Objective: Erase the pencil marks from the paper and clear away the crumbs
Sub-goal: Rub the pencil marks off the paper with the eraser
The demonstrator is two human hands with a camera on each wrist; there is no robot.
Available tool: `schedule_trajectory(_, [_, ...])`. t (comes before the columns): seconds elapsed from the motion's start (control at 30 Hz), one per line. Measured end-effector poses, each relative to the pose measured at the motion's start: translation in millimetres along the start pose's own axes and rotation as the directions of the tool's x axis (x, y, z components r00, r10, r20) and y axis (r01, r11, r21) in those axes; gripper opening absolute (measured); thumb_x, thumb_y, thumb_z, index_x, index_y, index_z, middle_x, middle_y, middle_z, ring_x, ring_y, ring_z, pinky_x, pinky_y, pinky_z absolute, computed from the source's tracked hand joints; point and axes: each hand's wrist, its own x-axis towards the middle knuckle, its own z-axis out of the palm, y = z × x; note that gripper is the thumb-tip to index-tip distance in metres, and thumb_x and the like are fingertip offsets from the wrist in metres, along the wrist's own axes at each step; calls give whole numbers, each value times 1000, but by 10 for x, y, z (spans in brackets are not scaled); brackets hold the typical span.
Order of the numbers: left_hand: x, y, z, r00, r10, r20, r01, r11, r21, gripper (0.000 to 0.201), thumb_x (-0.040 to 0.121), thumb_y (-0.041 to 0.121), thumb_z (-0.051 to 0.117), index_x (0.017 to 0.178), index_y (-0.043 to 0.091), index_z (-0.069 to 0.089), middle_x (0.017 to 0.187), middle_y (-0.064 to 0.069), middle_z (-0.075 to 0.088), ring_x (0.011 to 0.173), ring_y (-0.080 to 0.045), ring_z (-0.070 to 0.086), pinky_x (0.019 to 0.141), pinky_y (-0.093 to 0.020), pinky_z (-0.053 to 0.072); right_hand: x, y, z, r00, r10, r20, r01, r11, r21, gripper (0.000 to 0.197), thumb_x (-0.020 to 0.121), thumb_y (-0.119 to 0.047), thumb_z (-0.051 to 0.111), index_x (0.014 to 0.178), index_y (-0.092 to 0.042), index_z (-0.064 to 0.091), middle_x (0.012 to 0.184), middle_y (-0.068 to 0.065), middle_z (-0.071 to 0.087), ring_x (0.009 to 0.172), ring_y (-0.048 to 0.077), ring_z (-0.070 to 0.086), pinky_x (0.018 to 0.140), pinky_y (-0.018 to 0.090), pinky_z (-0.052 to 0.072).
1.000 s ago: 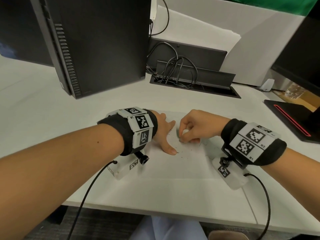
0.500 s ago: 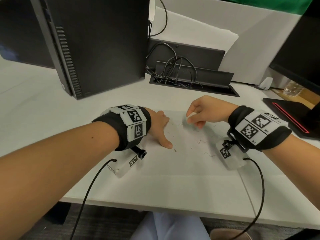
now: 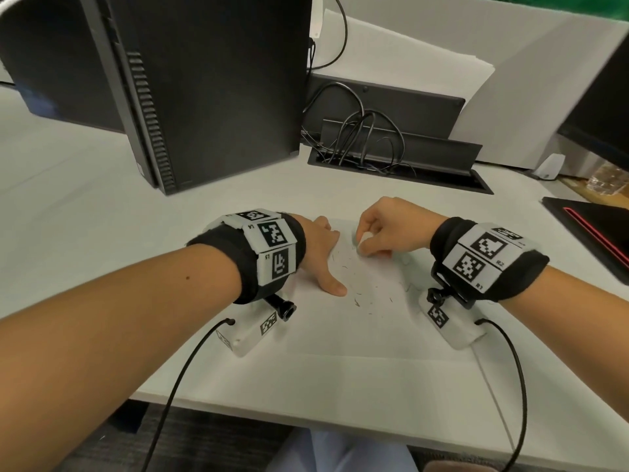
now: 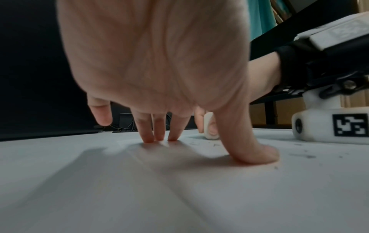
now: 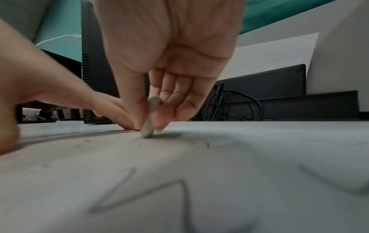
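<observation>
A white sheet of paper (image 3: 357,332) lies flat on the desk in front of me. My left hand (image 3: 323,257) presses it down with straight spread fingers (image 4: 157,134) and thumb. My right hand (image 3: 384,229) pinches a small white eraser (image 3: 363,239) between thumb and fingers, its lower end touching the paper (image 5: 147,132). Dark eraser crumbs (image 3: 360,294) lie scattered between the two hands. Zigzag pencil marks (image 5: 139,189) show on the sheet under my right wrist; in the head view that wrist hides most of them.
A black computer tower (image 3: 204,90) stands behind my left hand. A cable tray with black cables (image 3: 391,155) sits behind the paper. A black pad with a red line (image 3: 599,233) lies at the right. The desk's front edge (image 3: 306,413) runs near my lap.
My right hand with the eraser moved back toward me and slightly left over the paper, after having moved away half a second earlier. The left hand stays pressed on the sheet.
</observation>
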Motion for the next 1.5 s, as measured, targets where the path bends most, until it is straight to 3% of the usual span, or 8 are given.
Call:
schedule_trajectory(0.13, [2, -6, -1, 1000, -2, 7, 1, 1000, 9, 101, 75, 71, 54, 150, 21, 9, 155, 0, 10, 137, -21, 29, 106, -43, 31, -40, -76, 61, 982, -60, 182, 40, 993, 113, 11, 77, -13, 72, 87, -9, 70, 77, 20, 70, 56, 14, 58, 60, 15, 50])
schedule_trajectory(0.27, [-19, 8, -8, 1000, -13, 11, 13, 1000, 2, 102, 77, 70, 53, 151, 19, 3, 157, 1, 5, 140, -20, 24, 107, -41, 29, -44, -19, 5, 999, -26, 43, 25, 1000, 10, 7, 77, -16, 72, 83, -16, 70, 79, 17, 69, 56, 9, 54, 56, 11, 43])
schedule_trajectory(0.37, [-11, 5, -7, 1000, -15, 11, 15, 1000, 13, 104, 76, 71, 53, 151, 19, 4, 156, 1, 6, 139, -20, 25, 106, -41, 30, -158, -25, 33, 972, -44, 233, 9, 989, 150, 9, 77, -11, 73, 85, -9, 70, 74, 16, 69, 55, 14, 59, 56, 15, 50])
schedule_trajectory(0.5, [-33, 15, -19, 1000, -13, 12, 13, 1000, 13, 102, 77, 69, 53, 151, 18, 5, 156, 0, 8, 139, -20, 25, 106, -41, 31, -184, 53, -27, 992, -9, 123, -2, 996, 89, 8, 78, -12, 72, 85, -9, 70, 74, 16, 70, 48, 9, 58, 54, 10, 48])
schedule_trajectory(0.63, [-28, 23, -25, 1000, -11, 12, 10, 1000, 26, 101, 78, 68, 53, 151, 17, 6, 155, -1, 10, 139, -21, 26, 106, -41, 31, -281, 15, 26, 975, -26, 219, 0, 993, 117, 6, 77, -10, 73, 80, -12, 69, 65, 10, 67, 48, 9, 58, 57, 17, 51])
schedule_trajectory(0.93, [-23, 18, -8, 1000, 8, 2, -8, 1000, 1, 99, 78, 66, 55, 150, 14, 11, 153, -6, 14, 137, -24, 27, 108, -42, 30, -336, 160, -28, 991, 40, 129, -48, 997, 59, 9, 77, -9, 71, 75, -16, 67, 58, 4, 64, 43, 5, 55, 56, 18, 47])
schedule_trajectory(1.33, [-73, -48, 4, 997, 63, -54, -67, 994, -85, 91, 76, 59, 64, 148, 26, 19, 143, 2, 28, 131, -22, 35, 106, -44, 28, 29, -29, -64, 996, 10, 87, -19, 994, 103, 6, 81, -10, 69, 79, -11, 63, 71, 12, 68, 48, 8, 59, 61, 20, 53])
schedule_trajectory(1.5, [-24, -64, 21, 998, 60, -38, -62, 996, -59, 89, 73, 64, 63, 145, 27, 27, 143, 2, 27, 130, -22, 36, 107, -48, 28, -38, -140, 31, 944, -78, 320, 23, 985, 173, 9, 77, -9, 74, 84, -7, 69, 69, 10, 67, 54, 13, 61, 58, 19, 53])
